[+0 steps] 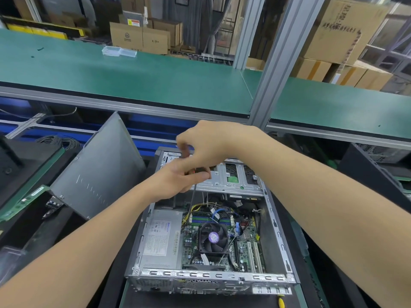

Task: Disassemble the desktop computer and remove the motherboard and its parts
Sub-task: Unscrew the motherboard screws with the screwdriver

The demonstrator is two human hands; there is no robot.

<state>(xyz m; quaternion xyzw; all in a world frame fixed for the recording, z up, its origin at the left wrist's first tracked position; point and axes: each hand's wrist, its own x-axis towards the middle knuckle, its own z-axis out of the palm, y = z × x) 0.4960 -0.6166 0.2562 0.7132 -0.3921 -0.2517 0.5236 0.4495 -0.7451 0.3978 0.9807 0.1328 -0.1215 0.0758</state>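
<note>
The computer case (279,236) lies open on its side on the dark desk (111,294), in front of the person. Its long axis runs from the person away. The back panel with the ports is at the near end and the drive cage (233,178) is at the far end. The motherboard (246,245) lies flat on the bottom of the case, in its right part, with the long side in the same direction. A black fan (213,237) sits on it near the middle. The grey power supply (160,238) fills the near left part of the case, just beside the board. Yellow and blue cables lie between the fan and the cage.

Both hands are over the far end of the case. The left hand (178,176) grasps the black and red handle of a screwdriver (193,196), with the thumb laid across it. The thin shaft stands almost upright and points down into the case, toward the cables just before the cage. The right hand (206,143) is above the left one, with the fingers curled down over the top of the handle. This part is blurred, so I cannot tell if they really pinch it.

The grey side panel (95,174) leans tilted at the left of the case. Green memory sticks (22,203) lie further left. A yellow tool handle (281,303) shows at the near edge. Behind the desk there is a green shelf (155,81) with two clear boxes (119,51) on it.
</note>
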